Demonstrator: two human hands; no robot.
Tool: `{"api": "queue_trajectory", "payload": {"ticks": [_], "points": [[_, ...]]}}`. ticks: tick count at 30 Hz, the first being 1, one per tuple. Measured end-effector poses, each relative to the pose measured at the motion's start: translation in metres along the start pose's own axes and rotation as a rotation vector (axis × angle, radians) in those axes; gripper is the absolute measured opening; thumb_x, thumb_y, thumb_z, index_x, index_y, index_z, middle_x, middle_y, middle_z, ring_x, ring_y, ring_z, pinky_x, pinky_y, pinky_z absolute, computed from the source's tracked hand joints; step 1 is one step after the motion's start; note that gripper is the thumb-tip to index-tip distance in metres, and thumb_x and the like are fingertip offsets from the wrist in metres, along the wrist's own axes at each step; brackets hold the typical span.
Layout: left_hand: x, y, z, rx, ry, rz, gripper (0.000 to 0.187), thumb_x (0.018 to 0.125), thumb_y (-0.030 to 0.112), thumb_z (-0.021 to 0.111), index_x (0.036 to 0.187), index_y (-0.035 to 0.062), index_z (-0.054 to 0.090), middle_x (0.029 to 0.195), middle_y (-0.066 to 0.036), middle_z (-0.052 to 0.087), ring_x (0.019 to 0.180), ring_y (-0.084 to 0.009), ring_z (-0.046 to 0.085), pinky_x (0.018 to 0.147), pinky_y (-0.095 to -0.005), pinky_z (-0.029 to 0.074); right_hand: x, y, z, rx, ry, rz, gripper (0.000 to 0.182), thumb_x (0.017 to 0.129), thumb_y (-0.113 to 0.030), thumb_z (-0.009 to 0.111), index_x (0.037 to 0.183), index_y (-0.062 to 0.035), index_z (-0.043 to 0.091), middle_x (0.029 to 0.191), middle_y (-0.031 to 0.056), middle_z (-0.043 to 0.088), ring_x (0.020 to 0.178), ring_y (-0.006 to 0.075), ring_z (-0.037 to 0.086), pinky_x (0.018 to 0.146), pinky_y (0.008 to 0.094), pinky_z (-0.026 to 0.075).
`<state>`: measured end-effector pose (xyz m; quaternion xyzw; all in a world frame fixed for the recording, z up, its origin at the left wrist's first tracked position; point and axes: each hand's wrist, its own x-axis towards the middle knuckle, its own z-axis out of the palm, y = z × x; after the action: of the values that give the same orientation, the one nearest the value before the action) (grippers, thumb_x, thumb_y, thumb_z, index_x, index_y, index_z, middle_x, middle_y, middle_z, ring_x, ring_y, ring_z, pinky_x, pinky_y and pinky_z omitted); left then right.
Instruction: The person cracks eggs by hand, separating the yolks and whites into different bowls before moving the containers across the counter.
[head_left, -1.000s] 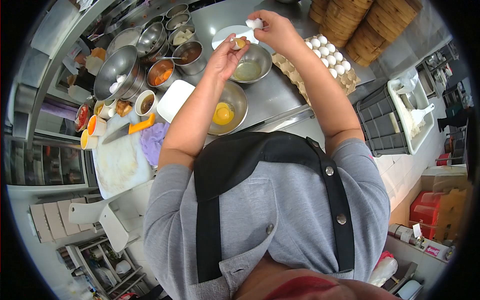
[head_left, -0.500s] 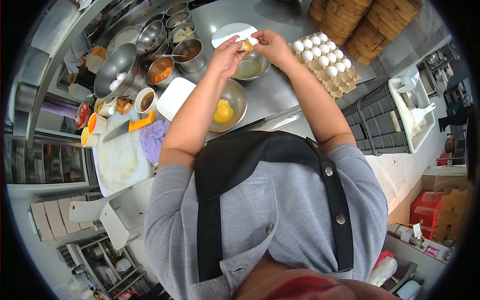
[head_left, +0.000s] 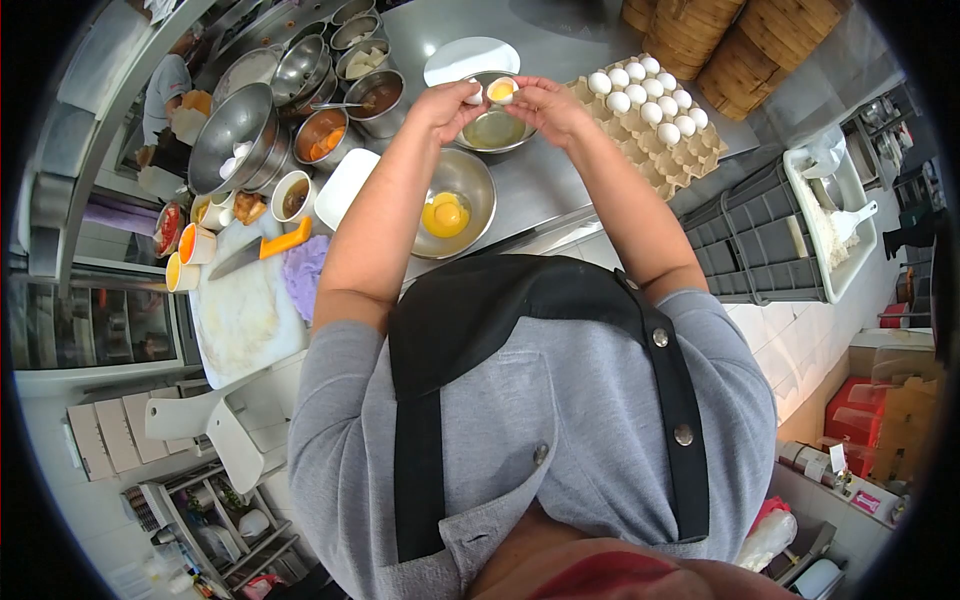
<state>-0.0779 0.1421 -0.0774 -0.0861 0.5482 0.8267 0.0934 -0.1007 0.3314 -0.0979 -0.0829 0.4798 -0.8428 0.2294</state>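
At the far left, a knife with an orange handle [head_left: 272, 246] lay on the cutting board [head_left: 245, 320]. My left hand [head_left: 445, 100] gripped one half shell [head_left: 474, 94]; my right hand [head_left: 540, 100] gripped the other half shell with the yolk [head_left: 501, 91], both over the bowl of egg white [head_left: 492, 130]. A second earlier the yolk sat in the left half, so it had just been tipped across. Nearer me, the bowl of yolks [head_left: 452, 212]; to the right, the egg tray [head_left: 655, 110] on the surface [head_left: 545, 185].

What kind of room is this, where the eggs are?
Most likely a restaurant kitchen: a steel counter, many metal bowls of ingredients, a big tray of eggs and stacked bamboo steamers.
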Motion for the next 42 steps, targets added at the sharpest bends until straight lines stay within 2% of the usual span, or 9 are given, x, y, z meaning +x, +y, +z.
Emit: {"api": "queue_trajectory", "payload": {"ticks": [5, 9, 14, 22, 24, 30, 35, 38, 42], "points": [[0.008, -0.019, -0.009, 0.063, 0.050, -0.032, 0.023, 0.086, 0.005, 0.052, 0.103, -0.0099, 0.049, 0.100, -0.015, 0.053, 0.089, -0.0226, 0.056, 0.085, -0.0332, 0.051, 0.000, -0.034, 0.009, -0.039, -0.011, -0.066, 0.032, 0.082, -0.002, 0.057, 0.111, 0.0063, 0.047, 0.104, 0.0145, 0.056, 0.092, 0.0214, 0.059, 0.082, 0.0314, 0.051], [0.006, -0.022, -0.005, 0.181, 0.112, -0.064, 0.036, 0.085, 0.008, 0.055, 0.116, -0.0074, 0.045, 0.100, -0.012, 0.053, 0.089, -0.0219, 0.055, 0.082, -0.0319, 0.051, -0.008, -0.068, 0.024, -0.217, -0.021, -0.195, 0.031, 0.081, -0.002, 0.057, 0.109, 0.0065, 0.049, 0.103, 0.0140, 0.057, 0.090, 0.0206, 0.059, 0.081, 0.0305, 0.051], [-0.006, -0.005, 0.004, 0.352, 0.130, -0.012, 0.051, 0.085, 0.009, 0.056, 0.129, -0.0046, 0.036, 0.103, -0.011, 0.052, 0.089, -0.0208, 0.054, 0.080, -0.0306, 0.051, -0.008, -0.081, 0.025, -0.334, -0.017, -0.201, 0.030, 0.080, -0.005, 0.058, 0.107, 0.0068, 0.051, 0.101, 0.0130, 0.058, 0.088, 0.0192, 0.060, 0.079, 0.0283, 0.051], [-0.015, 0.015, 0.010, 0.127, 0.025, 0.117, 0.047, 0.085, 0.006, 0.055, 0.126, -0.0054, 0.036, 0.100, -0.012, 0.052, 0.088, -0.0209, 0.055, 0.082, -0.0324, 0.051, -0.006, -0.073, 0.022, -0.331, 0.009, -0.120, 0.030, 0.083, -0.002, 0.055, 0.110, 0.0080, 0.048, 0.103, 0.0139, 0.057, 0.092, 0.0201, 0.059, 0.082, 0.0297, 0.051], [-0.016, 0.016, 0.008, 0.113, 0.020, 0.119, 0.046, 0.085, 0.006, 0.055, 0.126, -0.0058, 0.036, 0.100, -0.012, 0.052, 0.088, -0.0209, 0.055, 0.083, -0.0325, 0.050, -0.004, -0.071, 0.021, -0.285, -0.002, -0.137, 0.032, 0.081, -0.005, 0.058, 0.109, 0.0075, 0.050, 0.099, 0.0135, 0.058, 0.086, 0.0197, 0.060, 0.078, 0.0277, 0.052], [-0.015, 0.015, 0.002, 0.061, -0.012, 0.132, 0.045, 0.085, 0.005, 0.054, 0.125, -0.0078, 0.035, 0.099, -0.013, 0.052, 0.088, -0.0207, 0.055, 0.086, -0.0315, 0.049, 0.003, -0.072, 0.019, -0.270, -0.021, -0.129, 0.029, 0.084, -0.004, 0.056, 0.110, 0.0075, 0.049, 0.103, 0.0141, 0.057, 0.094, 0.0211, 0.059, 0.083, 0.0311, 0.051], [-0.016, 0.017, 0.001, 0.037, -0.023, 0.152, 0.044, 0.085, 0.003, 0.052, 0.124, -0.0096, 0.034, 0.100, -0.014, 0.052, 0.088, -0.0211, 0.055, 0.088, -0.0307, 0.047, 0.003, -0.068, 0.018, -0.222, -0.028, -0.128, 0.031, 0.083, -0.005, 0.056, 0.110, 0.0078, 0.049, 0.101, 0.0144, 0.058, 0.089, 0.0205, 0.060, 0.081, 0.0295, 0.051], [-0.020, 0.017, -0.004, -0.137, -0.056, 0.195, 0.044, 0.083, 0.001, 0.051, 0.123, -0.0090, 0.035, 0.099, -0.015, 0.052, 0.083, -0.0230, 0.057, 0.086, -0.0325, 0.050, -0.005, -0.062, 0.024, -0.191, -0.055, -0.093, 0.030, 0.084, -0.005, 0.055, 0.110, 0.0072, 0.049, 0.102, 0.0141, 0.058, 0.092, 0.0204, 0.059, 0.083, 0.0302, 0.050], [-0.053, 0.031, -0.008, -0.234, -0.158, 0.210, 0.046, 0.082, 0.002, 0.046, 0.125, -0.0097, 0.032, 0.109, -0.021, 0.051, 0.096, -0.0276, 0.056, 0.090, -0.0338, 0.047, -0.027, -0.034, 0.045, -0.273, -0.167, 0.003, 0.030, 0.082, -0.006, 0.057, 0.110, 0.0048, 0.051, 0.103, 0.0115, 0.058, 0.093, 0.0173, 0.058, 0.085, 0.0300, 0.048]]}}
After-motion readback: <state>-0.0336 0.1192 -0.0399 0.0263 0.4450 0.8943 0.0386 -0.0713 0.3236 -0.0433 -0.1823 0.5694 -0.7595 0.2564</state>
